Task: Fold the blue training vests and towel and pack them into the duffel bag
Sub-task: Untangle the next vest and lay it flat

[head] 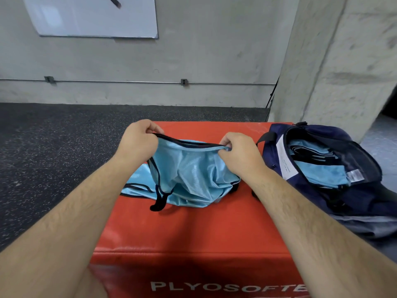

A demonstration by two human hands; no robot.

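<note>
A light blue mesh training vest (189,173) with black trim hangs crumpled above the red plyo box (193,229), its lower part resting on the box top. My left hand (139,138) pinches the vest's upper edge at the left. At the right end of that edge my right hand (236,151) pinches it too, so the trim stretches between both hands. The navy duffel bag (279,160) lies open on the box's right side. Folded light blue fabric (322,171) with a white tag lies inside it.
Dark speckled rubber floor (53,158) spreads to the left and behind the box. A concrete wall with a whiteboard (92,16) stands at the back, and a concrete pillar (343,61) rises behind the bag. Grey fabric (365,224) lies under the bag's near side.
</note>
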